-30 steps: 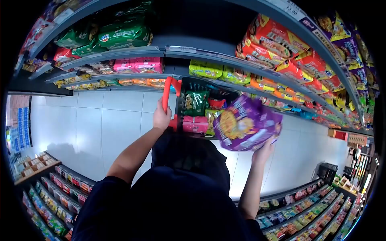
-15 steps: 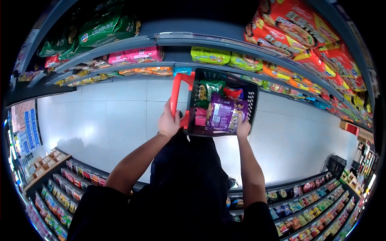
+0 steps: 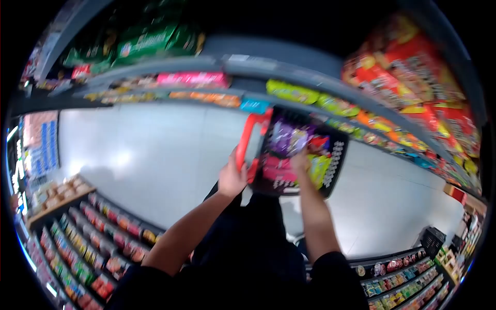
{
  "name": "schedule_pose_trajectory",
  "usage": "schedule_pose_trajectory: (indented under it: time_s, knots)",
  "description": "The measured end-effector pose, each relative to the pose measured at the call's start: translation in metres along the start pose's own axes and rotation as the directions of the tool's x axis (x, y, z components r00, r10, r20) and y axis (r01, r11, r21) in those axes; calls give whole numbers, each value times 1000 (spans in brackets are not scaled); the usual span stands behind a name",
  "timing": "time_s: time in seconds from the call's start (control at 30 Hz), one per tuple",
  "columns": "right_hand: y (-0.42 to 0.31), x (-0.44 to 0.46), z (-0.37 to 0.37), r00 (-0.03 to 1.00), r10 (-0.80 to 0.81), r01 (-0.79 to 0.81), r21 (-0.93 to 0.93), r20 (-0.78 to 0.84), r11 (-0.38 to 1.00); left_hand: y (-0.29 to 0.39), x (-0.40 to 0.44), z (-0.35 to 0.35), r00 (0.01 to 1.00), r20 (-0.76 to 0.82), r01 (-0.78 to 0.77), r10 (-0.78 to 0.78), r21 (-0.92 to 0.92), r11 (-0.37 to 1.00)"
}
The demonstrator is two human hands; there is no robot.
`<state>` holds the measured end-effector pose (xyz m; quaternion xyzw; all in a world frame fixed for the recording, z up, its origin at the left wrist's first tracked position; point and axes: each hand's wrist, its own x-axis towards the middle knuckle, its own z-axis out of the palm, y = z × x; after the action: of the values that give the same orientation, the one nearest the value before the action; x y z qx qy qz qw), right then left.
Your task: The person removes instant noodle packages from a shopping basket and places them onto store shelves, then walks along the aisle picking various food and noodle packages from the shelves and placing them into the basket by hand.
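Observation:
My left hand (image 3: pixel 232 176) is closed round the red handle (image 3: pixel 246 140) of a black shopping basket (image 3: pixel 338 160). Inside the basket, a purple packet (image 3: pixel 284 137) lies towards the back left. At its lower right corner is my right hand (image 3: pixel 300 161), its fingers blurred but closed on the packet's edge. Pink packets (image 3: pixel 276 168) lie at the front left of the basket and a yellow-green packet (image 3: pixel 320 168) at the front right. Behind the right hand shows a red and blue packet (image 3: pixel 319 143). The green packet seen earlier is hidden.
Ahead stand shelves (image 3: pixel 289 67) with green multipacks (image 3: pixel 150 44), pink packs (image 3: pixel 191 79) and large red bags (image 3: pixel 408 67). Pale floor (image 3: pixel 155 139) lies around the basket. Low racks of small packets (image 3: pixel 103 237) stand behind me, with a black crate (image 3: pixel 433 238) at the right.
My right hand has shifted the purple packet to the back left of the basket, uncovering the pink and yellow-green packets. The basket now appears lower and further right in view.

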<state>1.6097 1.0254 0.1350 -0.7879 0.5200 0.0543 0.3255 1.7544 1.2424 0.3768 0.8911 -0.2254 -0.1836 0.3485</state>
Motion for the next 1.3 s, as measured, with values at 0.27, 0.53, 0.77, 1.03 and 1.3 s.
schedule_pose_trajectory:
  time_s: [0.27, 0.53, 0.77, 1.03, 1.3]
  knots:
    - [11, -63, -139, 966, -258, 245, 290, 8, 925, 0, 1, -11, 997, 41, -58, 58, -15, 998]
    - [-173, -73, -644, 320, -248, 774, 101, -914, 624, 3, -2, -9, 961, -87, -264, 262, -17, 964]
    - [-301, -79, -794, -195, -391, 359, -436, -900, 825, 5, 0, -12, 982, 0, -187, 187, 13, 982]
    - [-350, -89, -810, 110, -275, 111, -263, -955, 958, -4, 3, -8, 978, 3, -211, 211, 42, 977]
    - [-278, -158, -788, -289, -442, 454, -528, -849, 718, 7, 6, -22, 933, 56, -359, 355, 181, 916]
